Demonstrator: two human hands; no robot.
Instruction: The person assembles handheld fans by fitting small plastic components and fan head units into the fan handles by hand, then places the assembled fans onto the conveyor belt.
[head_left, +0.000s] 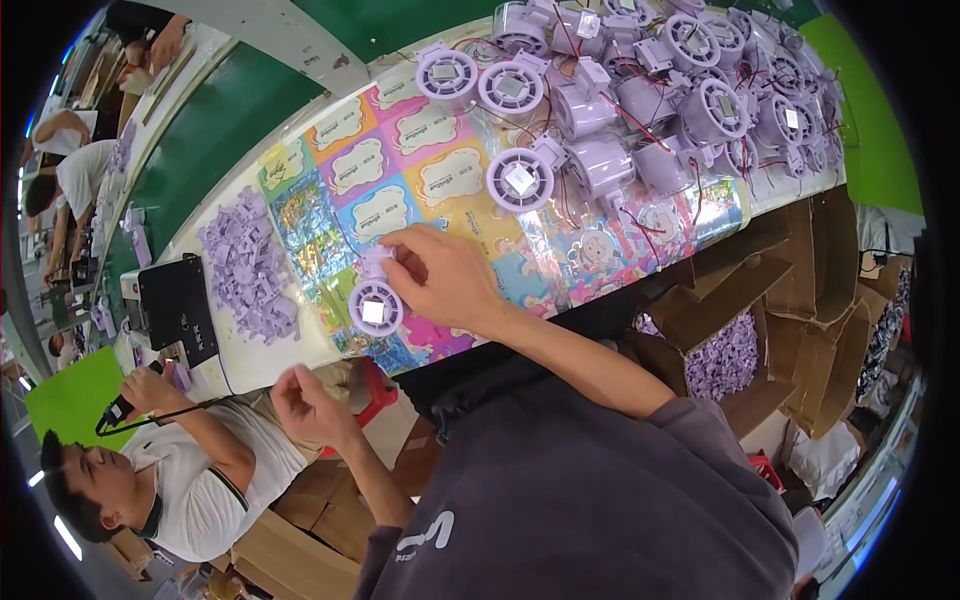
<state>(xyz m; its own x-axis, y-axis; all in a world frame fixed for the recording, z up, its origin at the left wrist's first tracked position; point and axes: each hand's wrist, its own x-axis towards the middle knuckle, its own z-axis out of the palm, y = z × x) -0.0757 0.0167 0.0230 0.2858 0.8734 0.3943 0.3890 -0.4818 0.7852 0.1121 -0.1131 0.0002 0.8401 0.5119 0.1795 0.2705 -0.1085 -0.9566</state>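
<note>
My right hand (440, 278) reaches across the table, its thumb and fingers closed on the small block-like neck of a light purple fan housing (358, 312). The housing lies on the colourful printed sheet, with its round spoked grille up and a white square in the centre. My left hand (312, 405) hovers off the table's near edge, fingers curled together. Whatever it may hold is too small or hidden to make out. Left of the housing lies a heap of small purple plastic parts (250, 265).
A large pile of purple fan housings with thin red and black wires (650, 110) covers the table's far right. Cardboard boxes (790, 260), one with purple parts, stand at the right below the table. A seated co-worker (190, 470) holds a corded black tool beside a black box (178, 312).
</note>
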